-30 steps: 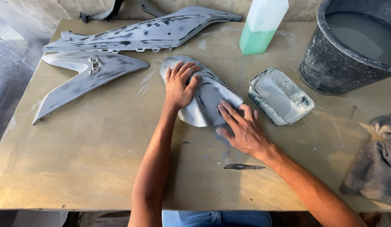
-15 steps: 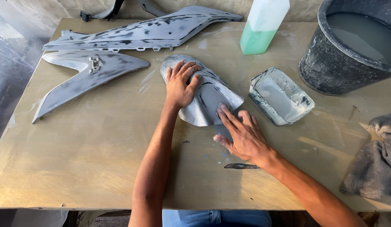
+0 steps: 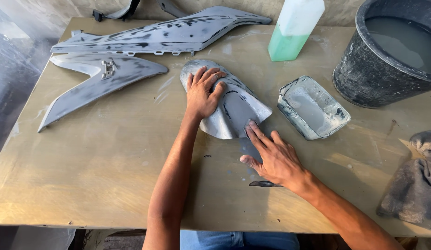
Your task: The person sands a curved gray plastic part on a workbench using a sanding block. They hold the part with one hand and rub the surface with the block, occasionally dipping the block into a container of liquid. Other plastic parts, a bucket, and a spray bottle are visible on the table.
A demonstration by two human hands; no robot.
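A curved grey sanded panel (image 3: pixel 234 109) lies in the middle of the table (image 3: pixel 95 166). My left hand (image 3: pixel 202 95) lies flat on its upper left part, fingers spread, and presses it down. My right hand (image 3: pixel 273 157) has its fingers stretched out, with the fingertips on the panel's near right edge and the palm over the table. I cannot tell whether a sheet lies under those fingers.
Two long grey body panels (image 3: pixel 160 34) (image 3: pixel 95 81) lie at the back left. A clear tub of cloudy water (image 3: pixel 312 109), a bottle of green liquid (image 3: pixel 292 30) and a black bucket of water (image 3: pixel 387 55) stand to the right. A grey rag (image 3: pixel 412 180) and a dark sliver (image 3: pixel 264 184) also lie here.
My right hand has slid down the panel toward me, from its right flank to its near edge. A dark piece seen at its fingertips earlier is now hidden. My left hand stays put.
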